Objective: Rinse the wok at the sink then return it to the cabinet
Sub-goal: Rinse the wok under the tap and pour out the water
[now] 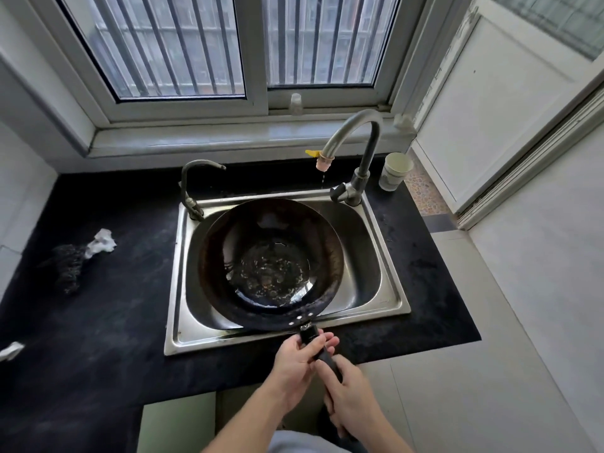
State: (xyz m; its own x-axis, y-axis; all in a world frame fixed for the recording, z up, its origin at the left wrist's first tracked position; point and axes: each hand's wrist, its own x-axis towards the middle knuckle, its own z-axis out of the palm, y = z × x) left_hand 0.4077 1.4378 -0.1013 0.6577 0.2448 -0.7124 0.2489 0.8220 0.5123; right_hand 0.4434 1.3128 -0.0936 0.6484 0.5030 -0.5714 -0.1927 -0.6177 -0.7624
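Observation:
A dark round wok (271, 263) sits in the steel sink (389, 289), with a shallow pool of water and specks in its bottom. Its black handle sticks out over the sink's front rim toward me. My left hand (299, 359) grips the handle close to the wok. My right hand (351, 392) grips the handle further back. The tall curved faucet (358, 138) stands at the sink's back right, and a few drops fall from its pink nozzle.
A smaller faucet (192, 184) stands at the sink's back left. A paper cup (395, 171) sits on the black counter (98, 322) right of the tall faucet. A dark scrubber (67, 266) and crumpled white paper (101, 243) lie on the left. The window is behind.

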